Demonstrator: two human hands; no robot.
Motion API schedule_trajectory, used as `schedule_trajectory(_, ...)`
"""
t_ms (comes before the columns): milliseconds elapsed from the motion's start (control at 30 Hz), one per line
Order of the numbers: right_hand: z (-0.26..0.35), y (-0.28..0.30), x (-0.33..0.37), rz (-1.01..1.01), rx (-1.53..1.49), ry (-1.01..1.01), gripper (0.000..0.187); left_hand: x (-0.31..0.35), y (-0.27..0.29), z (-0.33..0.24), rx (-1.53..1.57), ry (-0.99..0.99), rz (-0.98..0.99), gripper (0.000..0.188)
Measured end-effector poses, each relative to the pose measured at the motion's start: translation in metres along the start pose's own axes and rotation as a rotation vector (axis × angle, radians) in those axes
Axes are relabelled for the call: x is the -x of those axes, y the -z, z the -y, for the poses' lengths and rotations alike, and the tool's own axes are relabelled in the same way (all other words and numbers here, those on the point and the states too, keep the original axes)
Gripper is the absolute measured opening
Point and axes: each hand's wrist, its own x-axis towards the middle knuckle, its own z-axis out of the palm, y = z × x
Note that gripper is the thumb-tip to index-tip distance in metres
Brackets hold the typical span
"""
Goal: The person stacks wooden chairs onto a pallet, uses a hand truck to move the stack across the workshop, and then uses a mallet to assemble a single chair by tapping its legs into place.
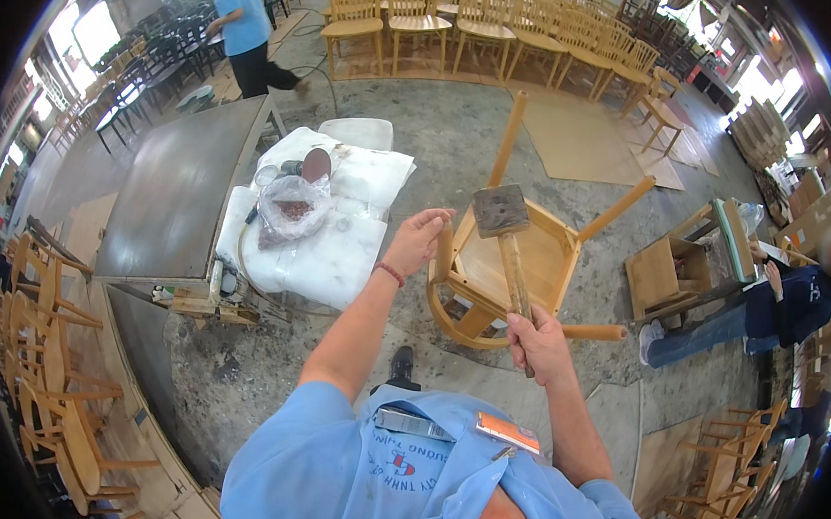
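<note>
An upside-down wooden chair (555,263) rests in front of me, its pale legs pointing up and outward. My left hand (418,242) is at its near left leg (444,250), fingers closed around the upper part. In my right hand (540,343) is a mallet (501,211), gripped low on its wooden handle. The mallet's worn, dark block head is raised over the chair's underside and hides part of it. Whether the head touches the chair, I cannot tell.
To the left, a white-covered surface (348,255) bears a plastic bag (292,208) and a reddish-brown disc (316,165), beside a grey-topped table (172,192). Wooden chairs (412,20) line the back. A person (246,29) walks at back left; another person (794,301) is by a wooden cabinet (656,280) at right.
</note>
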Motion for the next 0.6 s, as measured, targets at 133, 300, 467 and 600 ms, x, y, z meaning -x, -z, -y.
schedule_trajectory(133, 0.005, 0.0, -0.002, -0.011, 0.078, 0.008, 0.02, 0.0, -0.002, 0.0, -0.041, 0.02, -0.002, 0.023)
schedule_trajectory(300, 0.02, -0.001, -0.002, -0.02, 0.21, 0.096, 0.023, 0.0, 0.002, 0.005, -0.054, -0.006, -0.007, 0.023)
schedule_trajectory(467, 0.04, 0.001, -0.001, -0.037, 0.359, 0.141, 0.038, -0.001, 0.003, 0.009, -0.059, -0.027, -0.019, 0.023)
schedule_trajectory(600, 0.043, 0.006, -0.006, -0.103, 0.649, 0.356, 0.042, -0.003, 0.003, 0.012, -0.084, -0.047, -0.014, 0.022)
